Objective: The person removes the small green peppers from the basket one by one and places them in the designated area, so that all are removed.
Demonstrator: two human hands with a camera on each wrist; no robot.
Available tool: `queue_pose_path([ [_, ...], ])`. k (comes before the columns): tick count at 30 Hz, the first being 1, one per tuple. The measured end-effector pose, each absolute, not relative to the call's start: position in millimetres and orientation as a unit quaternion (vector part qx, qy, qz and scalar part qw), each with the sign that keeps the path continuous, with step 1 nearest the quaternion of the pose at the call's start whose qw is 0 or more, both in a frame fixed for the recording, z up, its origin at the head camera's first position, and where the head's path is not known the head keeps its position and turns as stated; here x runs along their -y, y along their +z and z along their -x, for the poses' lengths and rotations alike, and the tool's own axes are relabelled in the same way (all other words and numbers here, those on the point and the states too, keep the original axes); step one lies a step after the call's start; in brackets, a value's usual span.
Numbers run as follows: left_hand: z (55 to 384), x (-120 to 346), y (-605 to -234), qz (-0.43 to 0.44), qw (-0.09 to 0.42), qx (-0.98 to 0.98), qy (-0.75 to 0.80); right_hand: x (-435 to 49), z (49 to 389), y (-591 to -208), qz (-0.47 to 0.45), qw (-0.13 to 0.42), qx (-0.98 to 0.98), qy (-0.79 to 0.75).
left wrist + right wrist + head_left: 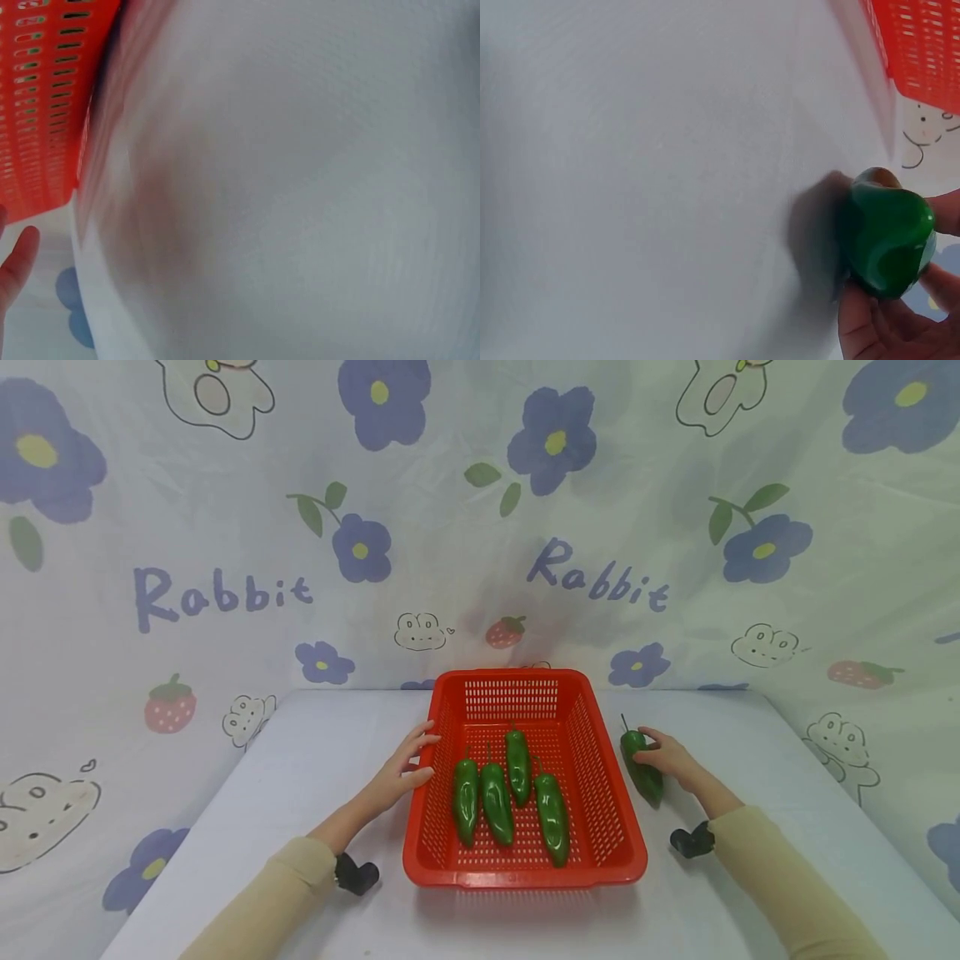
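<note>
A long green pepper (647, 781) is held by my right hand (670, 758), to the right of the red basket (525, 879). In the right wrist view that pepper (889, 240) shows end-on, with the thumb and fingers around it and a shadow on the surface beside it. My left hand (397, 770) is at the basket's left side, its fingers spread and close to the rim; whether they touch it I cannot tell. Inside the basket lie several green peppers (552, 818), stems pointing toward the back. Only a fingertip or two of the left hand show in the left wrist view.
The basket stands on a white table (337, 727). Behind and at the sides hangs a white cloth (450, 552) printed with flowers, rabbits and strawberries. A black wrist-worn device (356, 874) sits at the left wrist, another (692, 841) at the right.
</note>
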State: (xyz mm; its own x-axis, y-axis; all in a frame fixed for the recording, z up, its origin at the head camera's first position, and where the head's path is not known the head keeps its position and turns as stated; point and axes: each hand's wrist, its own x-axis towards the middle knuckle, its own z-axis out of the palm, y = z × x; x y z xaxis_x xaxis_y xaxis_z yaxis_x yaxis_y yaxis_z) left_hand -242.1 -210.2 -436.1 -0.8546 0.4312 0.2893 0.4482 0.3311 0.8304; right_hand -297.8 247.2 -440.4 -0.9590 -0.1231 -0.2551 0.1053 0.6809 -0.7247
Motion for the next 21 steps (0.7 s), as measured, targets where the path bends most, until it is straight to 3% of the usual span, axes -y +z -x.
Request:
queue_pose_path([
  [21, 230, 203, -416, 0.273, 0.007, 0.816, -0.509, -255, 302, -426, -0.005, 0.168, -0.905, -0.392],
])
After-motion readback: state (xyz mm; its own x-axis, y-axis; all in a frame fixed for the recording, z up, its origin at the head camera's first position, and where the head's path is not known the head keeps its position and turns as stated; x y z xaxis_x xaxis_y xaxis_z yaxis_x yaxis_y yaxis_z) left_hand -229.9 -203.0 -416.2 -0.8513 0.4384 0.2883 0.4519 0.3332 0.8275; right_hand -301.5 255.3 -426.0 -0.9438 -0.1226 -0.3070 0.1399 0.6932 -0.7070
